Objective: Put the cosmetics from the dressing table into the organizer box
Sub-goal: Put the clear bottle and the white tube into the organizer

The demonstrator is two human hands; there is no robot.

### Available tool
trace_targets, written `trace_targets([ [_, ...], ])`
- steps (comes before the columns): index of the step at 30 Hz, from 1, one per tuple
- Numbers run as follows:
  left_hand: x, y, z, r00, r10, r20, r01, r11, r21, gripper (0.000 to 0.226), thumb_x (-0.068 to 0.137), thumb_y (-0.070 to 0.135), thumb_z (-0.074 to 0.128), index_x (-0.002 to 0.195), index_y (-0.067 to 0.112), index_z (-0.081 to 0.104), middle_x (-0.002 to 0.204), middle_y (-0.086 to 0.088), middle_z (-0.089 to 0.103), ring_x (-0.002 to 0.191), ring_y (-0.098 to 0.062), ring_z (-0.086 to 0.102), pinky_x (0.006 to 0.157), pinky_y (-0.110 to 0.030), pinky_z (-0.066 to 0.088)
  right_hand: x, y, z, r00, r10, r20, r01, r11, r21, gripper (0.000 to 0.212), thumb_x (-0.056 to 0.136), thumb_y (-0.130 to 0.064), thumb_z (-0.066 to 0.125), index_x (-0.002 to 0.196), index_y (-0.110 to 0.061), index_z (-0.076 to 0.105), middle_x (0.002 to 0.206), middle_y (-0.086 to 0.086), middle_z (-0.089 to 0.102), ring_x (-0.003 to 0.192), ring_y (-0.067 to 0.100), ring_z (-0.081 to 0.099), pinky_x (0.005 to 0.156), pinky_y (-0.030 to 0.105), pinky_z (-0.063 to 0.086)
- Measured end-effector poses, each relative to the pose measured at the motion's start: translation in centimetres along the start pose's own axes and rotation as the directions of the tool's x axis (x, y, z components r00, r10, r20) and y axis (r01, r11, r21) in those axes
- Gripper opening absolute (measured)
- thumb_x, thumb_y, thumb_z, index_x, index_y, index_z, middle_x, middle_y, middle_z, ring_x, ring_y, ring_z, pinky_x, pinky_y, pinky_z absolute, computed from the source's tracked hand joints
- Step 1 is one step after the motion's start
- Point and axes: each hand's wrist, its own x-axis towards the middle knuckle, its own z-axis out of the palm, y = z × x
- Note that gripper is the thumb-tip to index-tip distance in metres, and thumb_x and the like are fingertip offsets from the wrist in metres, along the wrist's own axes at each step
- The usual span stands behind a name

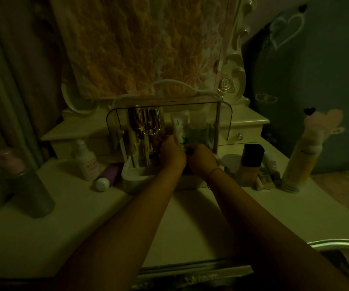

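The dressing table (190, 217), dim and cut off at the lower edge, carries a grey can (30, 185) at the far left and a black-capped foundation bottle (251, 162) to the right of the organizer box (131, 179). The box, its clear lid (224, 118) raised, holds upright gold tubes (146, 127) and a white tube (179, 127). The left hand (172, 155) and right hand (203, 161) reach in side by side at that tube's foot, and their fingers are hidden behind the hands, so I cannot tell whether they grip anything.
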Motion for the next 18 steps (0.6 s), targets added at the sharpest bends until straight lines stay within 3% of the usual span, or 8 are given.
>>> trace_targets([
  [7,-0.1,0.0,-0.3,0.999,-0.027,0.018,0.026,0.998,0.060,0.027,0.093,0.012,0.045,0.118,0.012,0.054,0.121,-0.013,0.059,0.110,-0.032,0.056,0.092,-0.049,0.049,-0.1,0.2,0.0,0.998,-0.020,-0.060,0.021,0.999,0.029,0.029,0.090,-0.005,0.051,0.116,-0.004,0.061,0.115,0.018,0.065,0.108,0.031,0.059,0.083,0.030,0.043],
  [12,-0.7,-0.4,-0.7,0.999,-0.013,0.035,0.015,0.998,-0.060,0.031,0.089,0.009,0.055,0.119,0.013,0.052,0.124,-0.009,0.059,0.109,-0.028,0.059,0.082,-0.040,0.053,-0.3,0.3,0.0,0.993,-0.024,-0.119,0.037,0.993,0.111,0.024,0.090,-0.010,0.054,0.111,-0.003,0.062,0.110,0.017,0.067,0.102,0.029,0.063,0.083,0.033,0.048],
  [15,-1.2,-0.6,-1.1,0.999,0.015,0.040,-0.012,0.998,-0.068,0.033,0.088,0.010,0.056,0.121,0.012,0.051,0.125,-0.009,0.058,0.109,-0.026,0.058,0.084,-0.036,0.051,-1.0,0.1,-0.1,0.984,-0.022,-0.175,0.055,0.980,0.189,0.028,0.090,-0.011,0.054,0.116,-0.003,0.059,0.113,0.016,0.066,0.105,0.028,0.062,0.089,0.036,0.051],
  [18,-2.1,-0.8,-1.7,0.995,0.059,0.075,-0.053,0.996,-0.077,0.036,0.089,0.013,0.057,0.124,0.010,0.050,0.126,-0.011,0.056,0.110,-0.024,0.056,0.086,-0.036,0.049,-2.9,-0.1,-0.7,0.967,-0.070,-0.246,0.127,0.967,0.222,0.031,0.090,-0.010,0.054,0.121,-0.005,0.057,0.117,0.014,0.065,0.108,0.023,0.061,0.088,0.028,0.049],
])
